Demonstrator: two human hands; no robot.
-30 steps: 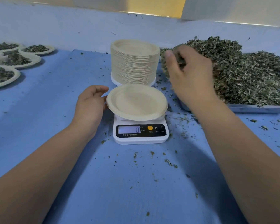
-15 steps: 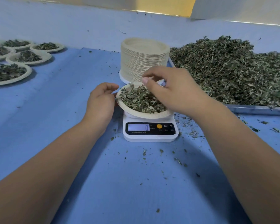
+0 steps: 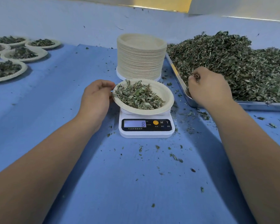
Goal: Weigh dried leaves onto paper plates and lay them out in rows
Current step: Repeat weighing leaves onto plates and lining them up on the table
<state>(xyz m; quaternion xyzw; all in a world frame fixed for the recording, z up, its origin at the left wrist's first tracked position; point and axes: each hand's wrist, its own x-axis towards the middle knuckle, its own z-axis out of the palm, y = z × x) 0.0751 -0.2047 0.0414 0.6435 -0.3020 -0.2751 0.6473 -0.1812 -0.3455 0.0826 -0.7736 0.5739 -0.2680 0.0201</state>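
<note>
A paper plate (image 3: 166, 101) with a heap of dried leaves (image 3: 138, 97) sits on the white digital scale (image 3: 146, 127), whose display reads 8. My left hand (image 3: 95, 101) lies beside the plate's left rim, fingers curled and touching the edge. My right hand (image 3: 208, 88) is over the near left corner of the metal tray (image 3: 259, 106), fingers curled round a pinch of leaves from the big leaf pile (image 3: 236, 65).
A tall stack of empty paper plates (image 3: 141, 60) stands right behind the scale. Several filled plates (image 3: 24, 54) lie in rows at the far left. Leaf crumbs are scattered over the blue table cover (image 3: 136, 183) around the scale.
My right hand has left the plate on the scale and moved right into the tray's leaf pile. The scale reading went from 0 to 8. My left hand stayed by the rim.
</note>
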